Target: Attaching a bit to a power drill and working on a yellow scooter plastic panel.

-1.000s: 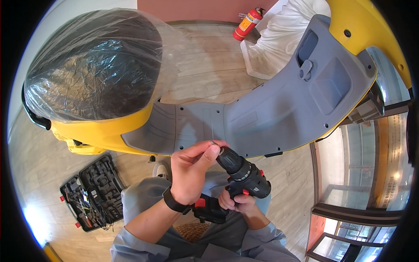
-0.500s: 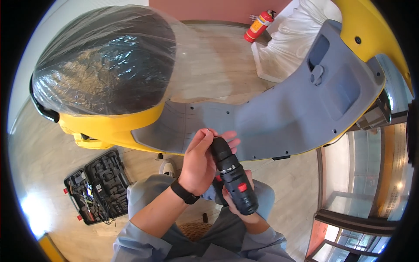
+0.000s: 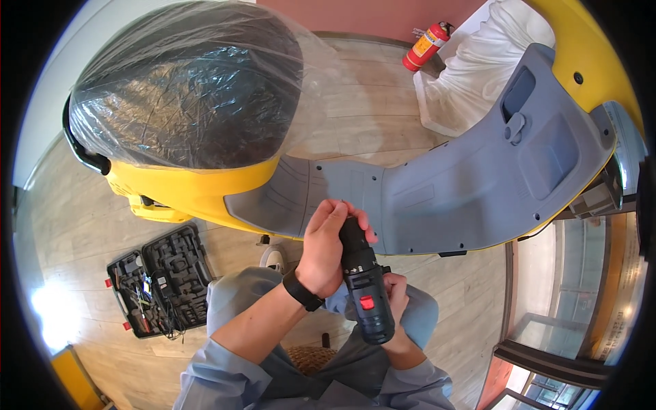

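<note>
The left hand (image 3: 328,240) has its fingers curled round the front of the black drill (image 3: 367,288). The right hand (image 3: 398,295) grips it, fingers partly hidden. The drill is held up by the grey footboard's (image 3: 427,205) near edge. Setting its tip, I think, calls for holding steady.

I've got my left hand (image 3: 321,246) out front, thumb (image 3: 334,217) bent inward, fingertips (image 3: 370,233) showing on its right — my right hand (image 3: 398,290) sits lower right, curled, partly hidden — forearms (image 3: 254,328) slanting up behind both.
</note>
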Available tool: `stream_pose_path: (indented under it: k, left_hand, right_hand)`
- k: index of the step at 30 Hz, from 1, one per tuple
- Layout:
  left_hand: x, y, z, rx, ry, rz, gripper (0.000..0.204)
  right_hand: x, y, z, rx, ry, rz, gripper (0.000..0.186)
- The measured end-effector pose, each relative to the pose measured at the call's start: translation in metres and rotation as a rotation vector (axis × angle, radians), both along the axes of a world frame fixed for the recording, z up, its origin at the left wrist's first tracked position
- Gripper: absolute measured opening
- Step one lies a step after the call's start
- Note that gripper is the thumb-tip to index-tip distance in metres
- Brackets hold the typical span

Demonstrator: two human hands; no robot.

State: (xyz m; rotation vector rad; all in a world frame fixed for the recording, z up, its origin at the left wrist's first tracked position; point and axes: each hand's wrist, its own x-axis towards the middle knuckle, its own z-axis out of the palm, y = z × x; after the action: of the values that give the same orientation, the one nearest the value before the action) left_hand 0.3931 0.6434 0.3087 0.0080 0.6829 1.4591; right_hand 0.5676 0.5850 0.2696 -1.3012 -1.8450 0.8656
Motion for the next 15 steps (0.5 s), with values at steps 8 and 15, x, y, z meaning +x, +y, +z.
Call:
stream_pose_path:
  k: [8,15]
  left_hand:
    - [0.009,0.002,-0.01,0.078,-0.358,0.003,0.008]
    - [0.016,0.002,-0.016,0.005,-0.3,0.05,0.011]
  right_hand:
    - [0.005,-0.004,-0.017,-0.032,0.168,-0.19,0.053]
    - [0.009,-0.001,-0.016,0.23,-0.205,-0.026,0.044]
